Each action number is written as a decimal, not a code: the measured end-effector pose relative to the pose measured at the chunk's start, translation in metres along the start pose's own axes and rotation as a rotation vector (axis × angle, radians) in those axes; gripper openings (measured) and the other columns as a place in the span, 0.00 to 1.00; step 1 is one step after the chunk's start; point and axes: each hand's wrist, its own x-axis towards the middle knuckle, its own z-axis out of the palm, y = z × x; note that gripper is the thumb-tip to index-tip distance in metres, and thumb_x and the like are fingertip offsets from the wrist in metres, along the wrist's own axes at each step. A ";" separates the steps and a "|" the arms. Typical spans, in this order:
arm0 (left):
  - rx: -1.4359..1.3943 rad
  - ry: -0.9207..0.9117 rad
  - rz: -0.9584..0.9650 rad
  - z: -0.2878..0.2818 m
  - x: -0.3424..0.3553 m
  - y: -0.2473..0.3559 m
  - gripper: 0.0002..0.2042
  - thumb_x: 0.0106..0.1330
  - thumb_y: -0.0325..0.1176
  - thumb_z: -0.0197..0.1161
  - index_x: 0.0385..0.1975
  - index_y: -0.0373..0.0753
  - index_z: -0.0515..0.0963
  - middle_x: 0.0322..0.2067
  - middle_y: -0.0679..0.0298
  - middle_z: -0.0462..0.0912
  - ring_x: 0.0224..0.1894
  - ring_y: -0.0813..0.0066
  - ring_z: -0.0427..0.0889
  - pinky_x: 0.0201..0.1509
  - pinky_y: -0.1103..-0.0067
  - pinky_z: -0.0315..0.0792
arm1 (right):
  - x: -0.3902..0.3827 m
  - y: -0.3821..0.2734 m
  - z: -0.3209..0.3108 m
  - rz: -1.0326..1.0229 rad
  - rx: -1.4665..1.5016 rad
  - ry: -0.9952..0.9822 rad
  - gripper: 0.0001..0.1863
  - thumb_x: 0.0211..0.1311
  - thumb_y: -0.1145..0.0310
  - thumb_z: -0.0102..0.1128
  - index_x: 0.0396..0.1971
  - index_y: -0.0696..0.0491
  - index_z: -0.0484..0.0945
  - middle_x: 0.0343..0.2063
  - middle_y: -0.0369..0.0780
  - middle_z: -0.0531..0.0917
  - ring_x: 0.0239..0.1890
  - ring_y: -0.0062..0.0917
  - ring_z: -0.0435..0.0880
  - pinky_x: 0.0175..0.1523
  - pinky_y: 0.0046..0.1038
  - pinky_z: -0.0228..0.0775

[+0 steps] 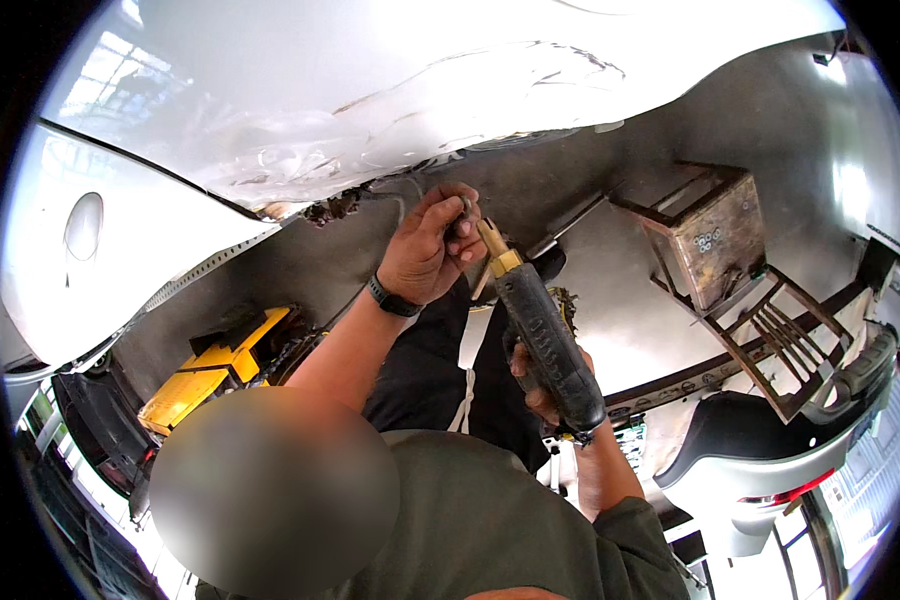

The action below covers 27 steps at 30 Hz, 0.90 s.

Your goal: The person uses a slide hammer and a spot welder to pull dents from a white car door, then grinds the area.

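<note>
My right hand (530, 383) grips a black handheld tool (544, 345) with a brass-coloured nozzle (495, 247), angled up toward my other hand. My left hand (430, 243), with a dark band at the wrist, is closed in a pinch on a small dark metal piece (464, 207), just beside the nozzle's tip; the piece is partly hidden by the fingers. Beyond both hands is a white car body panel (350, 70) with scuffs, marker lines and a ragged, dark lower edge.
A yellow machine (195, 390) stands on the left of the grey floor. At the right are a rusty metal stool (715, 255), a slatted frame (785, 345) and a detached silver bumper (730, 470). A blurred round area covers the lower left.
</note>
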 end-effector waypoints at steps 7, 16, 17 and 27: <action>0.119 0.045 0.061 0.005 -0.001 -0.002 0.09 0.79 0.40 0.54 0.44 0.42 0.77 0.30 0.70 0.76 0.25 0.84 0.68 0.29 0.82 0.69 | 0.012 -0.025 -0.005 0.339 0.144 0.027 0.23 0.49 0.60 0.84 0.40 0.52 0.80 0.36 0.33 0.79 0.40 0.20 0.77 0.47 0.25 0.71; -0.165 -0.047 0.086 -0.010 0.009 -0.024 0.07 0.79 0.37 0.55 0.43 0.43 0.78 0.31 0.69 0.75 0.27 0.81 0.70 0.31 0.81 0.73 | 0.012 0.001 -0.006 0.143 0.039 0.046 0.21 0.49 0.62 0.82 0.39 0.50 0.79 0.35 0.32 0.79 0.40 0.18 0.77 0.43 0.24 0.72; -0.181 -0.042 0.074 -0.009 0.010 -0.027 0.07 0.79 0.37 0.55 0.44 0.43 0.78 0.30 0.69 0.75 0.27 0.81 0.70 0.31 0.81 0.73 | 0.010 0.006 -0.008 0.089 0.017 0.047 0.21 0.49 0.62 0.82 0.39 0.50 0.79 0.36 0.32 0.79 0.40 0.18 0.77 0.43 0.23 0.73; -0.182 -0.059 0.061 -0.010 0.012 -0.028 0.07 0.79 0.36 0.56 0.44 0.42 0.78 0.30 0.69 0.75 0.27 0.81 0.71 0.31 0.81 0.73 | 0.009 0.026 -0.020 0.113 0.499 -0.070 0.27 0.59 0.72 0.75 0.57 0.58 0.76 0.42 0.41 0.83 0.42 0.25 0.84 0.42 0.21 0.82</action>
